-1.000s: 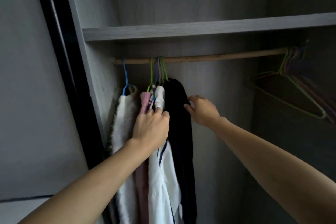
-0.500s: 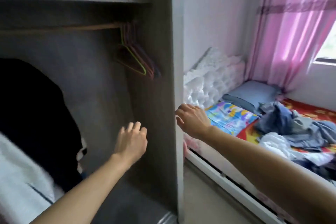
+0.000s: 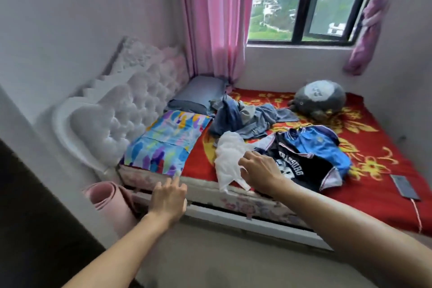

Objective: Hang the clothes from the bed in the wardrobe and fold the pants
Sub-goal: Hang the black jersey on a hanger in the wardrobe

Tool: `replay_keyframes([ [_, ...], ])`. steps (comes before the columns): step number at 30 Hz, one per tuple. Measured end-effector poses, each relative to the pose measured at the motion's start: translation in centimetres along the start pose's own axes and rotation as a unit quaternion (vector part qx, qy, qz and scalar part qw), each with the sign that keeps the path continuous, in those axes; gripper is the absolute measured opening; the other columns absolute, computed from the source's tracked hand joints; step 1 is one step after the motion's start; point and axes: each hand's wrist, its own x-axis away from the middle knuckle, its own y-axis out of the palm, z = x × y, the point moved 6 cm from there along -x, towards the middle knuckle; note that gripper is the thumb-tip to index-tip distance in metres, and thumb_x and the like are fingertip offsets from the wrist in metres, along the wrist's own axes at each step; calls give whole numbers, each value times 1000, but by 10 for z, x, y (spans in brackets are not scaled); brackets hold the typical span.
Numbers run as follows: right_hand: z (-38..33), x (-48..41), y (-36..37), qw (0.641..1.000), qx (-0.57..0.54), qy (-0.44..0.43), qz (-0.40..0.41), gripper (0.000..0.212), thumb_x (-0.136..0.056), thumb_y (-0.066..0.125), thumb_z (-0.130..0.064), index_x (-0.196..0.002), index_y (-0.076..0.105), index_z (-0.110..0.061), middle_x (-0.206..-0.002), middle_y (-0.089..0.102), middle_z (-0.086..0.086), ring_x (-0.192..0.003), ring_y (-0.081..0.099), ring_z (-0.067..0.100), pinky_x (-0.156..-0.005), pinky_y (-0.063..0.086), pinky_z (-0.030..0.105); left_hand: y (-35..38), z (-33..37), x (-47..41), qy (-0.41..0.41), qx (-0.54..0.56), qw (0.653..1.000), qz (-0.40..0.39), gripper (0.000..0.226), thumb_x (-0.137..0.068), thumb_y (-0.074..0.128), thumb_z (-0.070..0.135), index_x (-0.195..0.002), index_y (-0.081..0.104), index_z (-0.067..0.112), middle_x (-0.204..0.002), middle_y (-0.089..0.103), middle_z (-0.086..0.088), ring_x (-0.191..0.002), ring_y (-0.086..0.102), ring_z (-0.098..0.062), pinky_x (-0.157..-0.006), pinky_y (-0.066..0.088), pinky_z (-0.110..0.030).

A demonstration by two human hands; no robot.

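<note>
White walls (image 3: 70, 18), pink curtain (image 3: 215, 18) — 1 daylit window (image 3: 304, 0).

pink curtain (image 3: 215, 18) 12 o'clock | window (image 3: 301, 0) 1 o'clock | purple curtain (image 3: 367, 18) 2 o'clock, knotted | plush (image 3: 320, 98) 3 o'clock | phone (image 3: 405, 186) 4 o'clock, cable (image 3: 417, 215) attached | blue pillow (image 3: 198, 94) 11 o'clock | patterned pillow (image 3: 166, 142) 9 o'clock | pink mat (image 3: 109, 203) 8 o'clock, rolled

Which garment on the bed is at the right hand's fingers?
The crumpled white garment by the right hand, the only white one; the black lettered jersey and blue-grey heap lie beyond.
</note>
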Motion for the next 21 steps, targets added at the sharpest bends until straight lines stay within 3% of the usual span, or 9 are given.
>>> replay_keyframes([
  [3,59,1,40,997,-8,65,-47,26,-93,47,-28,-107,65,-15,-106,60,6,-101,59,29,-76,49,37,26,34,-58,41,8,999,-21,25,-40,83,18,-58,66,15,-65,60,-8,-59,61,-29,-48,50,-38],
  [5,93,-1,64,990,-17,113,-77,25,-94,46,-27,-106,63,-13,-107,59,8,-102,58,31,-78,48,38,44,52,-95,59,12,996,-63,16,-61,75,23,-74,71,15,-78,62,-7,-72,62,-28,-59,51,-39],
  [7,124,-3,87,981,-28,159,-111,27,-94,46,-27,-110,64,-14,-111,58,7,-106,58,30,-80,47,36,53,68,-129,71,25,995,-69,20,-81,59,26,-95,69,16,-98,62,-6,-91,61,-27,-73,48,-38],
  [10,165,-1,116,962,-51,218,-156,29,-93,46,-31,-114,63,-20,-114,58,4,-108,58,27,-82,48,35,65,93,-180,108,31,992,-65,27,-93,44,27,-111,60,17,-112,57,-3,-102,56,-23,-78,44,-34],
  [21,308,17,180,893,-82,368,-247,34,-95,47,-38,-125,57,-27,-122,57,0,-112,59,25,-86,45,35,112,189,-322,183,112,962,-168,23,-92,44,26,-105,62,16,-108,59,-1,-99,60,-23,-72,45,-31],
])
